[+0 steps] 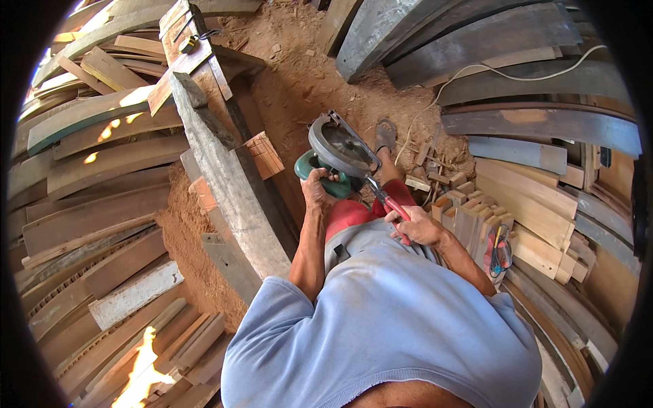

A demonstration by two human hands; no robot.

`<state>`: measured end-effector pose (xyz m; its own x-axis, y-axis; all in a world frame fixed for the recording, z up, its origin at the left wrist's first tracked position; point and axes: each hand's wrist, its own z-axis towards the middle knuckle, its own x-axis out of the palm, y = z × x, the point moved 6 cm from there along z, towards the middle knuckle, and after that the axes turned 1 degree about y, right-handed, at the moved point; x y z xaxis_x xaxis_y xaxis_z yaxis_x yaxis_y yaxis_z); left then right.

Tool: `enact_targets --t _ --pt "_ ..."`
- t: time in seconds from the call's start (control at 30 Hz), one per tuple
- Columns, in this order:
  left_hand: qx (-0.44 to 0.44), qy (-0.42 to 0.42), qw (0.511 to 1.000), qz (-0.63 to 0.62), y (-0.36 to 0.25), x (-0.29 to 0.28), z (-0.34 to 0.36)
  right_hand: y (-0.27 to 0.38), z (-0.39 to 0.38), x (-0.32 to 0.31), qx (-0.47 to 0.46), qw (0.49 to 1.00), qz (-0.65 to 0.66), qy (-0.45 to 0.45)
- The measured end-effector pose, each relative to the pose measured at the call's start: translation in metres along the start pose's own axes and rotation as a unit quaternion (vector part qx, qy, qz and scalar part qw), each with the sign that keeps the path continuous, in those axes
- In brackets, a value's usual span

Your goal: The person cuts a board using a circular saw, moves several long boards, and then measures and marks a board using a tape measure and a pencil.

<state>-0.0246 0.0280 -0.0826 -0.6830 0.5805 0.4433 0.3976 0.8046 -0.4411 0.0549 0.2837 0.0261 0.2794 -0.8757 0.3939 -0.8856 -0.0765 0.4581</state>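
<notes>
My left hand (317,192) is closed around the green handle of a circular saw (340,143), which is tilted up in front of my lap with its round grey guard facing up. In my right hand (420,228) is a pair of red-handled pliers (396,207). Their metal end reaches the lower right edge of the saw; whether the jaws grip a part there is too small to tell. Part of the saw's body is hidden behind my left hand.
A thick grey beam (218,170) lies left of me, with a yellow tape measure (188,45) on a board beyond it. Stacked planks (102,170) line both sides. A pale cord (490,66) runs across the right-hand boards. Sawdust covers the ground (292,81).
</notes>
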Motion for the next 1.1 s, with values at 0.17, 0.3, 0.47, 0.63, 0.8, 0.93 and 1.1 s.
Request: enact_targets --t 0.17,0.3,0.47,0.63,0.8,0.93,1.1 --pt "0.005 0.004 1.000 0.020 0.003 -0.002 0.000 -0.005 0.005 -0.006 0.024 0.985 -0.161 -0.055" --pt "0.007 -0.003 0.999 0.034 0.004 -0.005 -0.002 -0.017 0.007 -0.002 0.051 0.997 -0.052 -0.040" --pt "0.029 -0.001 0.998 0.050 -0.001 -0.003 0.000 -0.026 0.008 0.005 0.051 0.997 0.063 -0.001" --pt "0.037 0.024 0.997 0.058 -0.006 0.003 0.004 -0.032 0.011 0.008 0.036 0.989 0.143 0.006" --pt "0.050 0.041 0.996 0.055 -0.009 0.016 0.005 -0.030 0.011 0.006 0.028 0.984 0.173 0.023" --pt "0.048 0.021 0.997 0.061 -0.008 0.018 0.006 -0.028 0.011 0.006 0.028 0.983 0.182 0.024" --pt "0.034 0.037 0.996 0.071 -0.005 0.015 0.016 -0.029 0.011 0.005 0.029 0.982 0.186 0.027"
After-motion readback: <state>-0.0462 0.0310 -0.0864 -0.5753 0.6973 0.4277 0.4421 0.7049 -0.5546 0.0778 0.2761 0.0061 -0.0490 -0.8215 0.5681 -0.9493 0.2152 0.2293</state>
